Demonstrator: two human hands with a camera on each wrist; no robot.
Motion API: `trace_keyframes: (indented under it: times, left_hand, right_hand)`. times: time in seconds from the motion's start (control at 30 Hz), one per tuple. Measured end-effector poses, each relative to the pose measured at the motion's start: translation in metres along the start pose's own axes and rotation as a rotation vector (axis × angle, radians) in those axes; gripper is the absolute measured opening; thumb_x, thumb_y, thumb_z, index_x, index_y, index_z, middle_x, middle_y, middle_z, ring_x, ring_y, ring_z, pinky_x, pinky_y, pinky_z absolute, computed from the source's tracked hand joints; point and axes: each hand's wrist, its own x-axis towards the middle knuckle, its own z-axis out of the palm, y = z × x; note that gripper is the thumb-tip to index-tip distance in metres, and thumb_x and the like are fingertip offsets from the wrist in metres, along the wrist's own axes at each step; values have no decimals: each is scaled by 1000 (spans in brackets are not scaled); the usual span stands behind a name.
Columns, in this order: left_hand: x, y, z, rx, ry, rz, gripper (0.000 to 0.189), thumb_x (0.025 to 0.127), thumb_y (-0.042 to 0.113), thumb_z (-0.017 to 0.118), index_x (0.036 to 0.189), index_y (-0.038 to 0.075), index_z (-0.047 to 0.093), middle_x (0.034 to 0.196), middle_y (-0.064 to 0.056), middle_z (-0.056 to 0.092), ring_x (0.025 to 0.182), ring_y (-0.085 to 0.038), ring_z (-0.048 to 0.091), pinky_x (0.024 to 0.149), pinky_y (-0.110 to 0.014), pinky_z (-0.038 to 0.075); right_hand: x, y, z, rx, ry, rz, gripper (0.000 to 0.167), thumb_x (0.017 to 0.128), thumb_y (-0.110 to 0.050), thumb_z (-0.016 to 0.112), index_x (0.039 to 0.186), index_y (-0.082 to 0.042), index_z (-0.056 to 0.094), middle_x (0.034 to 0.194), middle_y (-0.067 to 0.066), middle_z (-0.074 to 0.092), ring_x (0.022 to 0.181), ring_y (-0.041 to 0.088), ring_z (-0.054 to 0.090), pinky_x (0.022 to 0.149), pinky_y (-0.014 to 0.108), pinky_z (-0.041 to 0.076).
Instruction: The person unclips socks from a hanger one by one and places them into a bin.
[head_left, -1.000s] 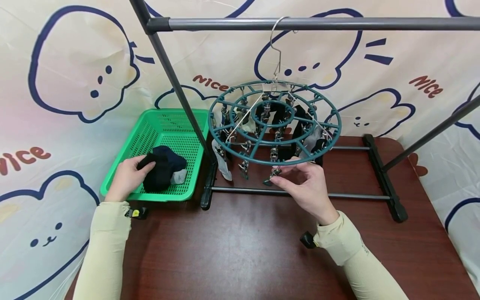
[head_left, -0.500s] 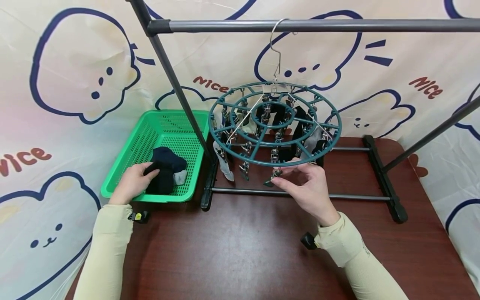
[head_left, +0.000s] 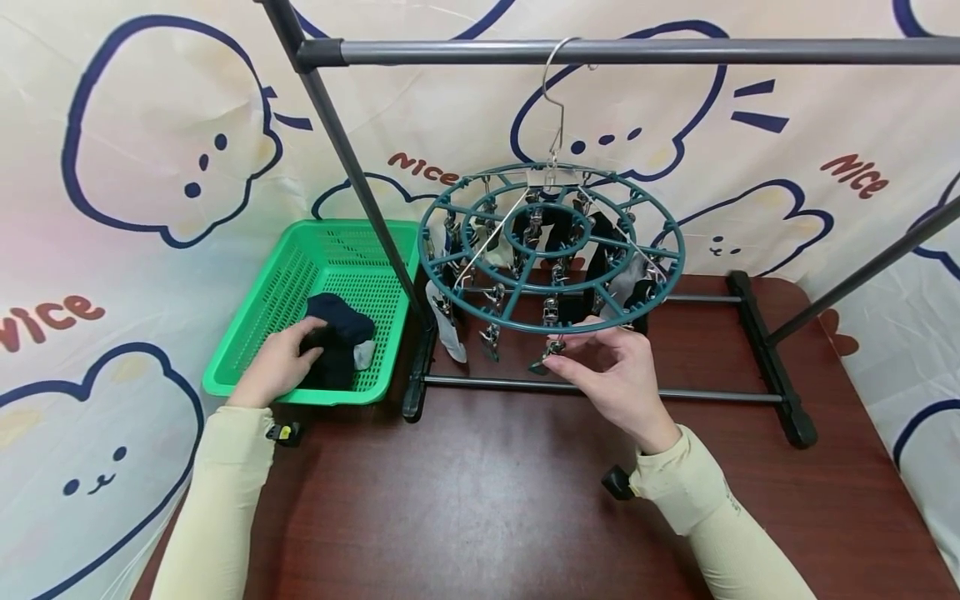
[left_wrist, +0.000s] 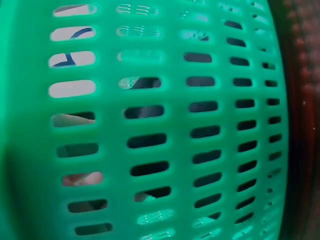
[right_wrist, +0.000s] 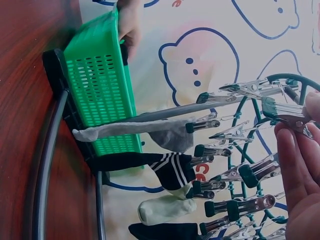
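Before cartoon sheeting [head_left: 442, 100], a brown table [head_left: 465, 500] bears the basket [head_left: 360, 239].

Round clip hanger [head_left: 521, 286]: teal plastic rings, smooth, low sheen
Hook [head_left: 562, 119], above the hanger: bare bent metal wire
Clips [right_wrist: 250, 206], below the hanger: reflective metal, dark green plastic-looking tips
Drying-rack top bar [head_left: 720, 52], above the hanger: grey metal-looking tube, smooth, softly shiny
Rack foot [head_left: 771, 358], right of the hanger: black plastic by its look
Basket [head_left: 330, 399], left of the hanger: slotted green plastic, smooth, slightly glossy
Black sock [head_left: 336, 371] and navy sock [head_left: 341, 315], left of the hanger: soft matt cloth
Grey sock [head_left: 452, 337], at the hanger's left edge: matt cloth
Tabletop [head_left: 480, 483], beneath the hanger: reddish-brown wood grain, smooth, glossy
Backdrop [head_left: 465, 108], behind the hanger: printed sheet, lightly creased
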Motion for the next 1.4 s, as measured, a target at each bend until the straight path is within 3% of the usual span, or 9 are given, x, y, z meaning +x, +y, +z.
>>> trace_keyframes:
  times: [0.07, 0.17, 0.3, 0.37, 0.53, 0.63, 0.8, 0.9, 1.4]
  left_hand:
    - [0, 1, 1, -18, 56, -13, 34, 101, 0, 63, 131, 1, 47, 133, -33, 58, 82, -42, 61, 73, -51, 48]
    - [-1, 1, 2, -24, 125, -25, 34, 100, 2, 66, 120, 6, 39, 109, -28, 60, 62, -26, 44, 62, -39, 36]
    - [-2, 1, 4, 3, 201, 2, 31, 98, 0, 67, 117, 6, 43, 100, -22, 55, 64, -23, 39, 64, -39, 34]
    - [-2, 1, 5, 4, 242, 12, 28, 98, -3, 66, 117, 5, 46, 110, -20, 55, 69, -26, 40, 67, -43, 35]
    - [-3, 1, 8, -35, 314, -49, 34, 100, 2, 64, 125, 3, 40, 84, -15, 48, 65, -26, 41, 62, -39, 35]
    - [-3, 1, 9, -43, 332, -53, 37, 100, 3, 65, 126, 3, 38, 88, -17, 53, 62, -25, 41, 59, -36, 34]
    - [-4, 1, 10, 1, 319, 14, 14, 98, -4, 66, 108, 5, 62, 109, -19, 61, 74, -29, 47, 68, -43, 38]
    - [-5, 2, 9, 12, 302, 14, 16, 98, -5, 64, 108, 5, 71, 112, -21, 65, 81, -32, 52, 72, -45, 40]
    - [-4, 4, 6, 33, 65, -115, 31, 106, 15, 58, 131, -1, 67, 127, -33, 61, 54, -21, 42, 57, -36, 36]
  right_hand:
    - [0, 0, 0, 2, -1, -2, 31, 79, 13, 82, 108, 2, 76, 100, -8, 78, 86, 9, 74, 76, 25, 60]
    - [1, 1, 0, 6, -2, -9, 32, 78, 14, 82, 107, 3, 76, 100, -7, 78, 86, 9, 74, 76, 25, 60]
    - [1, 2, 0, 7, -4, -13, 32, 78, 15, 82, 107, 3, 76, 99, -7, 78, 86, 9, 74, 75, 24, 59]
    - [1, 1, 0, 7, -2, -9, 32, 78, 15, 82, 107, 3, 76, 99, -7, 78, 85, 8, 74, 75, 24, 59]
    - [0, 0, 0, 8, 4, -3, 31, 78, 14, 82, 107, 4, 75, 100, -8, 78, 86, 8, 74, 76, 24, 60]
    - [0, 1, 0, 11, 2, -9, 32, 78, 15, 81, 107, 4, 75, 100, -8, 78, 86, 9, 74, 76, 24, 60]
    - [0, 1, 0, 12, 4, -9, 32, 78, 14, 82, 107, 4, 75, 100, -8, 78, 86, 9, 74, 75, 24, 59]
    - [0, 1, 0, 9, 4, -10, 31, 78, 14, 82, 107, 4, 75, 100, -8, 78, 86, 9, 74, 75, 24, 59]
    - [-1, 2, -1, 10, 2, 2, 32, 78, 13, 82, 108, 3, 76, 101, -7, 78, 87, 9, 75, 75, 25, 60]
